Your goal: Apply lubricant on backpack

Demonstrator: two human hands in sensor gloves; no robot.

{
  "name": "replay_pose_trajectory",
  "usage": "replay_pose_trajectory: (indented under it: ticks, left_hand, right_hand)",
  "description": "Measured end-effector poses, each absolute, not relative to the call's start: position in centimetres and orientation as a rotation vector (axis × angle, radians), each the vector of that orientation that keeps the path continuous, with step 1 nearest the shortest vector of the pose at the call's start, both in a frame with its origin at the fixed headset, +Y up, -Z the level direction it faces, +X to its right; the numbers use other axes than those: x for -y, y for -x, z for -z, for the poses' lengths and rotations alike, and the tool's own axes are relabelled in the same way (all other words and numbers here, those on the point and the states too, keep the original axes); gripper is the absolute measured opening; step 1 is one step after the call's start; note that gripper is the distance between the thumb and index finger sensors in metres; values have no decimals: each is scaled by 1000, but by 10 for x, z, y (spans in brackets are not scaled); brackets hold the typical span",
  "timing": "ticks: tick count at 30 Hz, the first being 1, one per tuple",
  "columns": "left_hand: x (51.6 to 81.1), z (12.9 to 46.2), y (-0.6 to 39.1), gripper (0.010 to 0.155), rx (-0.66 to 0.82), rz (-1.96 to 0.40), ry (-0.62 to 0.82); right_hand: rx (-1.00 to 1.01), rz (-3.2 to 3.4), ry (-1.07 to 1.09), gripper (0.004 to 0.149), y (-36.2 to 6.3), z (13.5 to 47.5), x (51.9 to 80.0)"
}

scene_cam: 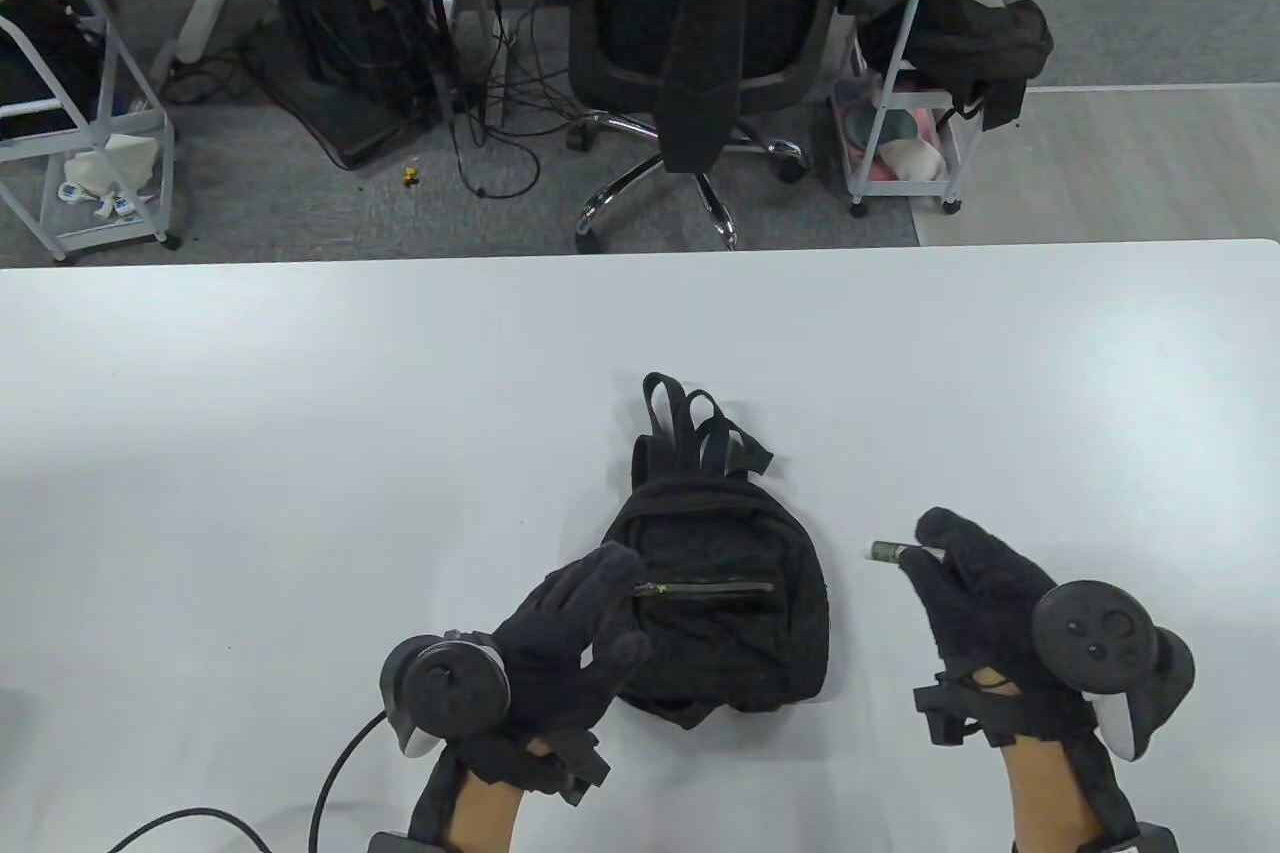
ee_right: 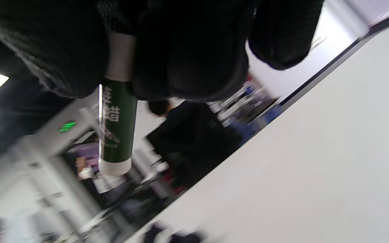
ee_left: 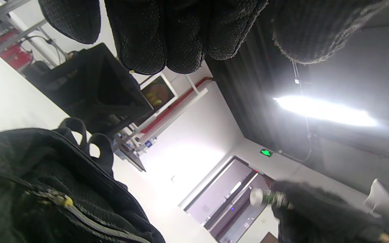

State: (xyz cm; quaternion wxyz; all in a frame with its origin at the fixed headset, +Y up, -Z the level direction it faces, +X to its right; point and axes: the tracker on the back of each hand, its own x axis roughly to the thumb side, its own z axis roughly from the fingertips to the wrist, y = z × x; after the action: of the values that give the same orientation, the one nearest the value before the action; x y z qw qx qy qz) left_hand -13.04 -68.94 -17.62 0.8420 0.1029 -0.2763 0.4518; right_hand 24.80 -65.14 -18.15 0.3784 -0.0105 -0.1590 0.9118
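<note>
A small black backpack [scene_cam: 722, 593] lies flat on the white table [scene_cam: 300, 453], straps pointing away, its front zipper [scene_cam: 705, 587] running left to right. My left hand [scene_cam: 575, 638] rests at the backpack's left edge, fingertips by the zipper's left end; in the left wrist view the fingers [ee_left: 154, 37] hang above the backpack [ee_left: 46, 195], not closed on anything. My right hand [scene_cam: 985, 603] is to the right of the backpack and holds a small green lubricant stick [scene_cam: 888, 551], tip pointing left. The right wrist view shows the stick [ee_right: 117, 125] gripped between the gloved fingers.
A black cable [scene_cam: 330, 793] runs from the left hand across the table's near edge. Beyond the table's far edge stand an office chair [scene_cam: 700, 43] and wire racks [scene_cam: 900, 113].
</note>
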Motion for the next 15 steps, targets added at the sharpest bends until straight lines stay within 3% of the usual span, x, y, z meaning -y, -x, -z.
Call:
replay_pose_trajectory:
  ticks: [8,15]
  left_hand:
    - [683,163,109,72,614,-797,-260]
    - [680,160,106,64,571,-723,-316]
  right_hand:
    - [255,-2366,-295,47,-157,172,636]
    - [217,-2391,-315,46,-113,175,641]
